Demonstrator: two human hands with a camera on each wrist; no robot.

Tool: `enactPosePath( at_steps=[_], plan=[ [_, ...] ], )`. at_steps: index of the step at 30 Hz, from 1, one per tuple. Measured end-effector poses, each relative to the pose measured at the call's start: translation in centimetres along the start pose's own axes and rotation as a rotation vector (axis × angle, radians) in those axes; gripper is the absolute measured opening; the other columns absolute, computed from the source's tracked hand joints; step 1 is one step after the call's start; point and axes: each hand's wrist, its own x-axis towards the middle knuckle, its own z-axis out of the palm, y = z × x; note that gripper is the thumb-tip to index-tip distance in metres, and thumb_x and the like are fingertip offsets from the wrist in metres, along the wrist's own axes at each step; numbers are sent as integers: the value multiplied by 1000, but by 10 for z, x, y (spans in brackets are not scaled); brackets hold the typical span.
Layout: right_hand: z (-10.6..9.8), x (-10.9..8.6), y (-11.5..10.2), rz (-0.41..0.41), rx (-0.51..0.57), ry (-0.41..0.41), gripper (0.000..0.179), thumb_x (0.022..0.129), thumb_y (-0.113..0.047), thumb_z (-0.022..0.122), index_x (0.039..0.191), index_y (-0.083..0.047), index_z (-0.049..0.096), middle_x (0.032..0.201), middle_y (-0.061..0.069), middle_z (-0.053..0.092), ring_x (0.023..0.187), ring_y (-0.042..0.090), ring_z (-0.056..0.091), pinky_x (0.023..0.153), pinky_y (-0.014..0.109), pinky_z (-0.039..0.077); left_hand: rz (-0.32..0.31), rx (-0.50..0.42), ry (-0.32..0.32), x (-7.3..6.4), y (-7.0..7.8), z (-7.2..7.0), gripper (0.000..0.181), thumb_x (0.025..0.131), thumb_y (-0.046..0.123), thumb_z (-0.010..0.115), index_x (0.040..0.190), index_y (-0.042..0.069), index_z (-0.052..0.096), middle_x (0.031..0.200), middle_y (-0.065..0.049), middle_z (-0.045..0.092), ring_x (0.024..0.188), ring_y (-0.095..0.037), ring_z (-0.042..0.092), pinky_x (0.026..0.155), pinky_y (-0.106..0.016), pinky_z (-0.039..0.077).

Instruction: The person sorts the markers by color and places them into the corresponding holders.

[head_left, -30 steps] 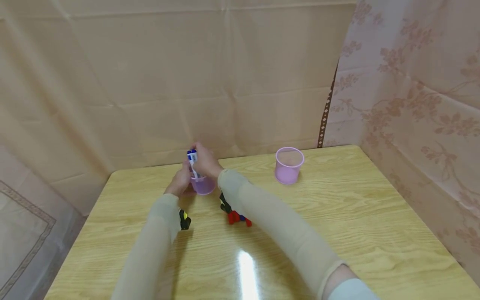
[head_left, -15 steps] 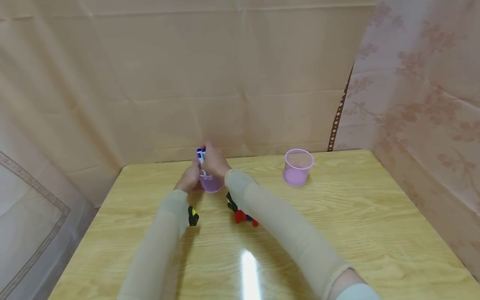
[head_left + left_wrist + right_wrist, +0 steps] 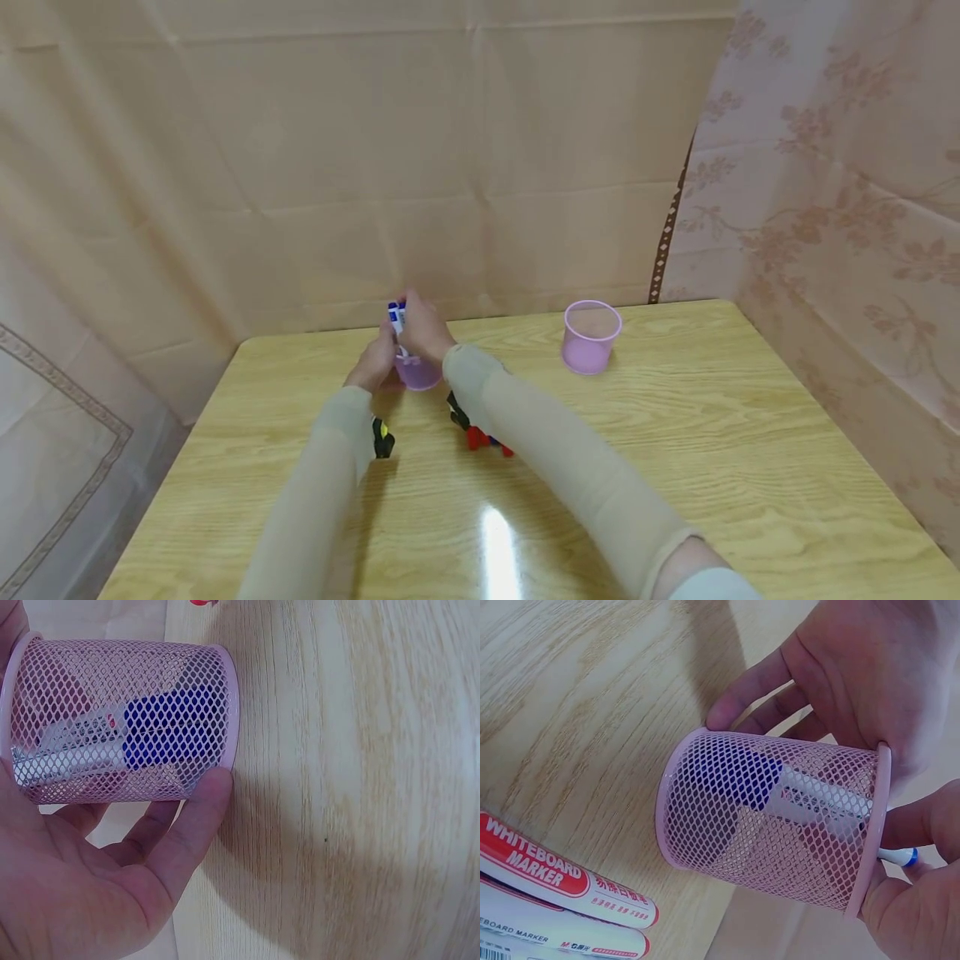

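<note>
A pink mesh pen holder stands toward the back left of the table. My left hand grips its side; in the left wrist view the fingers curl behind the mesh, one fingertip close to the base. Whiteboard markers with blue ends stick up out of it, and their blue caps show through the mesh near the bottom. At the rim is my right hand, thumb and finger on either side of a blue-tipped marker end, pinching there. Its other fingers are mostly hidden.
Another pink pen holder stands at the back right. Red whiteboard markers lie on the wooden table under the right forearm, a blue-ended one among them. A beige cloth hangs behind the table.
The head view has shifted slightly. Both hands stay at the pen holder, with the markers upright in it; otherwise little differs.
</note>
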Motion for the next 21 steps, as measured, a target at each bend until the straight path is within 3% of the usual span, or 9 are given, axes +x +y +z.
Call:
enactPosePath(
  at_steps=[11,21],
  plan=[
    [3,0,1,4,-66,46,59,94,-2,70,144,-10,41,130,12,58,114,25,60,100,46,53,-6,19,-13,-2,1,-1,83,102,67,3,156,11,31,148,-24,41,131,-40,47,102,-56,47],
    [3,1,5,-18,-98,68,61,95,-2,66,151,-6,43,136,12,54,120,23,54,106,40,48,-7,26,-14,0,0,-1,85,101,68,3,159,10,27,151,-24,38,134,-41,44,102,-56,48]
  ],
)
